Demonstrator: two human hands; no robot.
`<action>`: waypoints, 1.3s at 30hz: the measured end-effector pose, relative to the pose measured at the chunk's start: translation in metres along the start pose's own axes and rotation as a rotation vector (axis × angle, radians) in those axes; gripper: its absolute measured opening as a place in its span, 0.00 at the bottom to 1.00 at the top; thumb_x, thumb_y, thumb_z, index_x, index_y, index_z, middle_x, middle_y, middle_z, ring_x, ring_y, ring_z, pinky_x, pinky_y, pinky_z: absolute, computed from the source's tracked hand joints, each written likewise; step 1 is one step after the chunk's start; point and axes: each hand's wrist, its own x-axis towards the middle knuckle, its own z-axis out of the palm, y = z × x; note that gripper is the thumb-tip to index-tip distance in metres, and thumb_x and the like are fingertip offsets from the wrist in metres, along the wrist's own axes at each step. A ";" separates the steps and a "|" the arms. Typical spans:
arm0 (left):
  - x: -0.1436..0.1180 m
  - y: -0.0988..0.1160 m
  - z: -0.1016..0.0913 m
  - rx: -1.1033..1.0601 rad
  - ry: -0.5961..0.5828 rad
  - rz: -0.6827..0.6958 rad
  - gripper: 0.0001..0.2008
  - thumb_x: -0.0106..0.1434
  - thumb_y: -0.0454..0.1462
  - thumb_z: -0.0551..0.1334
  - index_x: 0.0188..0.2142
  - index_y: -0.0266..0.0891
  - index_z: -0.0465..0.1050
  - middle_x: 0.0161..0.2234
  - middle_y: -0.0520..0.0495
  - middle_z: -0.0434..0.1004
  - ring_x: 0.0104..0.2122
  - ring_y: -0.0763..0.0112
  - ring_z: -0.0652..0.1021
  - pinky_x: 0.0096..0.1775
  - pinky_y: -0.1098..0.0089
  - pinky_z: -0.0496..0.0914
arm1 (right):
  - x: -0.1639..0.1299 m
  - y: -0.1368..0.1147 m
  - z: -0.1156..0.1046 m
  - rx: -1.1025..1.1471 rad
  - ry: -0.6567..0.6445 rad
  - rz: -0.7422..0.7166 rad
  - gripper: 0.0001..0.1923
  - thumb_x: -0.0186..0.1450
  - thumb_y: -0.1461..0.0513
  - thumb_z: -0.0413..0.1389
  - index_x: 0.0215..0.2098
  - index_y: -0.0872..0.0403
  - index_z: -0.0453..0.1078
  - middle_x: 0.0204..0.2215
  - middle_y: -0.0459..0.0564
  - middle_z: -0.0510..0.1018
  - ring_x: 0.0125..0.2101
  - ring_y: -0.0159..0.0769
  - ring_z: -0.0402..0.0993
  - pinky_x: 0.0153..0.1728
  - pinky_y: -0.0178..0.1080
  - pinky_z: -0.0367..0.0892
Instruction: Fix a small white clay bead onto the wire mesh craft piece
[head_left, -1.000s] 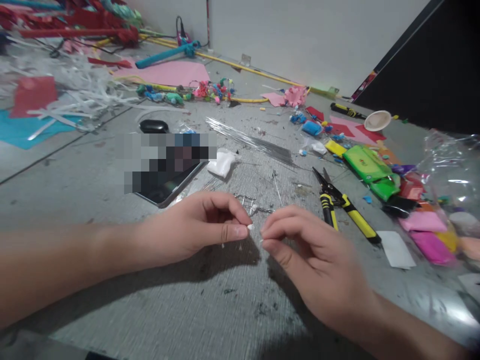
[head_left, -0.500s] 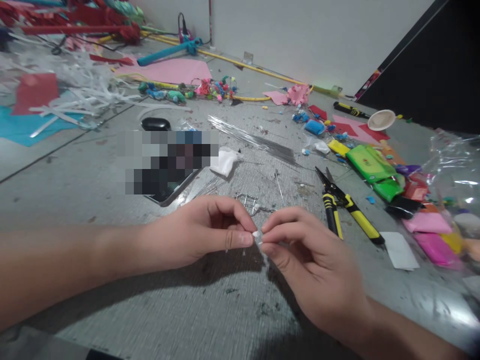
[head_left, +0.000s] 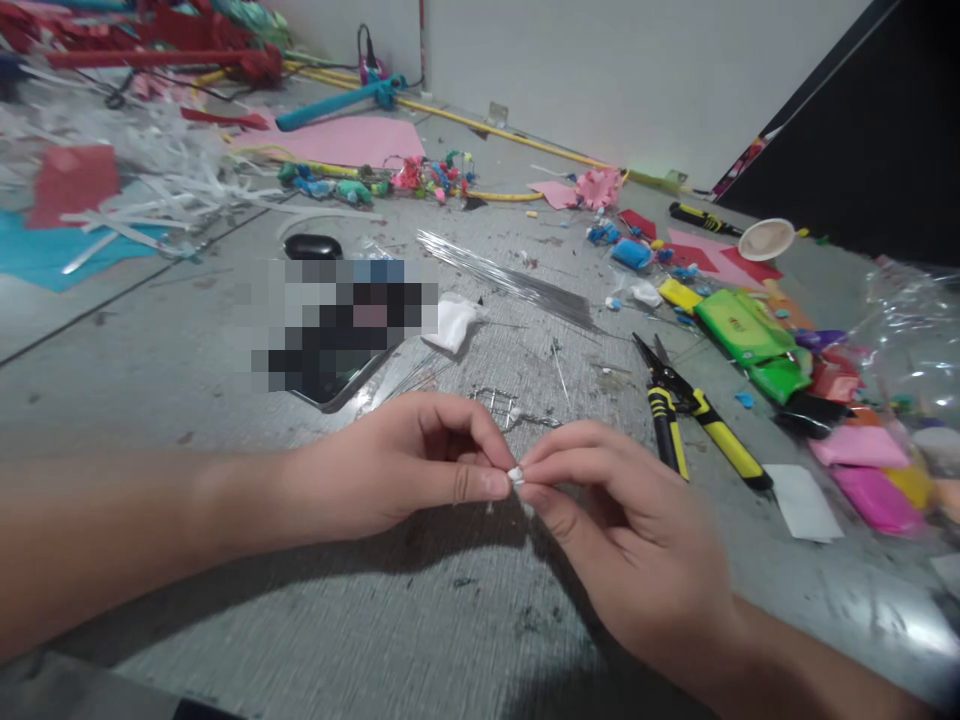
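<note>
Over a scuffed grey table (head_left: 187,380), two bare hands meet fingertip to fingertip. From the left, a phone (head_left: 330,370) lies flat, its screen blurred. Nearer, the left hand (head_left: 390,470), fingers curled, pinches a tiny white piece (head_left: 515,475) between thumb and forefinger. The right hand (head_left: 622,540) pinches the same piece from the other side. Just right of it lie yellow-handled wire cutters (head_left: 686,420), then bright clay packets (head_left: 742,335).

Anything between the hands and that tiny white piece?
No. The left hand and right hand both pinch the small white piece directly at their fingertips. The yellow-handled cutters lie off to the right, clear.
</note>
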 end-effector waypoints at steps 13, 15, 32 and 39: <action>-0.001 -0.001 0.000 -0.007 -0.006 -0.005 0.06 0.65 0.35 0.75 0.34 0.36 0.82 0.33 0.52 0.81 0.35 0.78 0.79 0.40 0.78 0.73 | 0.001 0.000 0.000 -0.077 -0.002 -0.070 0.06 0.69 0.71 0.65 0.39 0.55 0.80 0.38 0.47 0.85 0.39 0.27 0.84 0.46 0.28 0.79; 0.000 -0.002 -0.001 -0.016 -0.016 -0.006 0.06 0.64 0.35 0.76 0.35 0.36 0.81 0.34 0.52 0.82 0.35 0.78 0.80 0.40 0.78 0.74 | 0.001 0.000 0.000 -0.080 -0.006 -0.083 0.06 0.69 0.72 0.65 0.39 0.55 0.80 0.38 0.47 0.85 0.39 0.28 0.84 0.46 0.28 0.79; 0.001 0.003 -0.002 0.015 -0.139 0.006 0.02 0.65 0.32 0.74 0.37 0.36 0.83 0.32 0.51 0.80 0.32 0.79 0.77 0.37 0.80 0.73 | -0.005 0.004 0.000 -0.034 -0.020 -0.202 0.11 0.70 0.71 0.63 0.47 0.51 0.75 0.37 0.48 0.84 0.37 0.34 0.81 0.40 0.39 0.80; 0.000 0.003 -0.003 0.071 -0.174 0.033 0.04 0.66 0.34 0.74 0.37 0.36 0.83 0.32 0.50 0.80 0.32 0.77 0.77 0.37 0.78 0.73 | -0.003 0.005 -0.003 -0.004 -0.066 -0.211 0.10 0.71 0.70 0.65 0.46 0.51 0.74 0.36 0.46 0.84 0.37 0.32 0.81 0.40 0.36 0.80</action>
